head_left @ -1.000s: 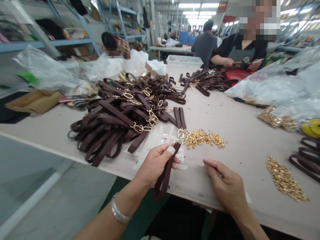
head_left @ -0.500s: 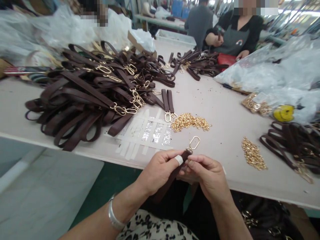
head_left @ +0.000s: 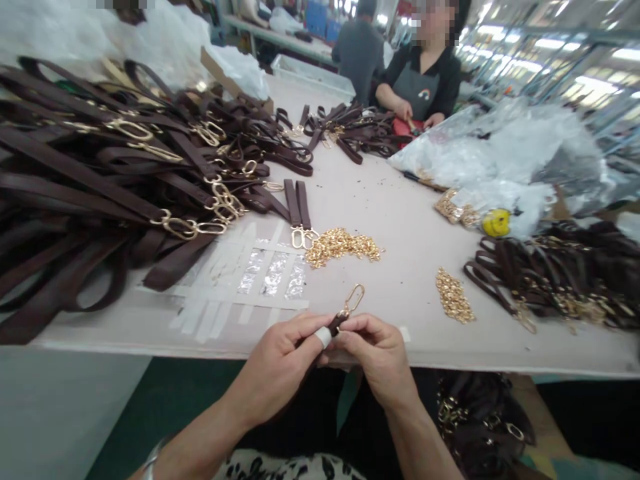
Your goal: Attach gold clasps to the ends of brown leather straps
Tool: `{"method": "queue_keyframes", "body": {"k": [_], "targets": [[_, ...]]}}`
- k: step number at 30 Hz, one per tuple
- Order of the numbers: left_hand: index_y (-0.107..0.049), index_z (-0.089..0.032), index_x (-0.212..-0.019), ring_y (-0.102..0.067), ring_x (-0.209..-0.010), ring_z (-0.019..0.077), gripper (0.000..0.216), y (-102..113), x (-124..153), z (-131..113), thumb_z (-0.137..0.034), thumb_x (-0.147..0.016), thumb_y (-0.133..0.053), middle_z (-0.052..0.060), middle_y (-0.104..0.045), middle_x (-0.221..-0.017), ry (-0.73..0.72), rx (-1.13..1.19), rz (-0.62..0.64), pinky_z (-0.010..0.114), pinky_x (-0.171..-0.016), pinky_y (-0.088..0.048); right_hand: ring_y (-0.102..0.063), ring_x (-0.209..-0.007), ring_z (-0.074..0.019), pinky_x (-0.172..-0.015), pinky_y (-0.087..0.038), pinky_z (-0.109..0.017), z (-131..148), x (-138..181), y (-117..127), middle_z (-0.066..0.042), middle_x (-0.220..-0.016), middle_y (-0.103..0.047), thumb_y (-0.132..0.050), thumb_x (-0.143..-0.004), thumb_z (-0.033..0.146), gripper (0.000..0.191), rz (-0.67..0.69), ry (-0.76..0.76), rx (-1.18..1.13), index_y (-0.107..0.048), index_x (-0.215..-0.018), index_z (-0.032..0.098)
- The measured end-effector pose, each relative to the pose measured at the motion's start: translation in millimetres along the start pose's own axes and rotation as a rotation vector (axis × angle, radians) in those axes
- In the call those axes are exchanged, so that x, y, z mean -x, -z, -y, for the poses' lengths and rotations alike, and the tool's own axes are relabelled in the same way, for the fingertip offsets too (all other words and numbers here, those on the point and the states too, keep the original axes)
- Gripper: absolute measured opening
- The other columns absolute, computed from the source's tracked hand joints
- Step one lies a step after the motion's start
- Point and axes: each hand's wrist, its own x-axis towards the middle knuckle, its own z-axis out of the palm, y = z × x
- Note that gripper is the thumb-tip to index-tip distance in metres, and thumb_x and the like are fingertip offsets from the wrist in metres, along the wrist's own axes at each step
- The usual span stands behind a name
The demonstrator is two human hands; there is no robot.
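Observation:
A dark brown leather strap [head_left: 339, 323] with a gold oval ring [head_left: 355, 298] at its end is pinched in my left hand [head_left: 283, 363], whose thumb wears a white wrap. My right hand [head_left: 377, 353] is closed at the strap's end, thumb and forefinger pressed on a tiny gold piece, partly hidden. Beyond my hands lies a pile of small gold fittings [head_left: 340, 247], and a second gold pile [head_left: 453, 297] is farther right. Two straps [head_left: 298, 203] with gold rings lie just behind the first pile.
A large heap of brown straps [head_left: 125, 173] covers the table's left. More straps [head_left: 545, 280] lie at right, near plastic bags [head_left: 500, 147] and a bag of gold pieces [head_left: 455, 208]. A co-worker [head_left: 420, 73] stands across the table [head_left: 390, 200]. Straps with rings hang below the edge.
The view has swung to the right, so the table's things sit farther left. My hands still hold the strap's end. The co-worker's raised hand has come down to the red thing.

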Motion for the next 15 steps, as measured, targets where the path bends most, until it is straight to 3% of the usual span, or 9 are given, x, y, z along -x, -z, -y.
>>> {"method": "queue_keyframes", "body": {"k": [7, 10, 13, 15], "targets": [[-0.071, -0.031, -0.116, -0.062, -0.083, 0.0170, 0.031, -5, -3, 7, -0.029, -0.091, -0.054, 0.000, -0.069, -0.097, -0.021, -0.113, 0.005, 0.024, -0.072, -0.051, -0.066, -0.056, -0.0130, -0.053, -0.054, -0.023, -2, -3, 4, 0.003, -0.066, -0.068, -0.086, -0.063, 0.030, 0.036, -0.068, 0.047, -0.055, -0.053, -0.073, 0.019], [-0.071, -0.027, -0.116, -0.061, -0.075, 0.0162, 0.032, -11, -6, 13, -0.035, -0.088, -0.059, 0.001, -0.072, -0.087, 0.122, 0.052, -0.015, 0.023, -0.067, -0.051, -0.065, -0.054, -0.0138, -0.053, -0.053, -0.025, -2, -2, 6, 0.003, -0.064, -0.068, -0.082, -0.068, 0.031, 0.033, -0.063, 0.070, -0.023, -0.053, -0.077, 0.019], [-0.069, -0.023, -0.120, -0.060, -0.069, 0.0139, 0.040, -13, -9, 13, -0.040, -0.084, -0.065, 0.002, -0.072, -0.080, 0.289, 0.260, -0.038, 0.020, -0.063, -0.050, -0.067, -0.065, -0.0149, -0.063, -0.053, -0.027, 2, 1, 20, 0.001, -0.073, -0.070, -0.075, -0.077, 0.030, 0.020, -0.059, 0.162, 0.173, -0.061, -0.086, 0.019], [-0.069, -0.023, -0.120, -0.061, -0.070, 0.0129, 0.044, -11, -10, 10, -0.041, -0.080, -0.071, 0.002, -0.072, -0.079, 0.320, 0.339, -0.050, 0.018, -0.066, -0.050, -0.068, -0.078, -0.0165, -0.073, -0.053, -0.029, 10, 0, 43, -0.001, -0.084, -0.072, -0.069, -0.082, 0.031, 0.015, -0.136, 0.273, 0.415, -0.066, -0.093, 0.020]]}}
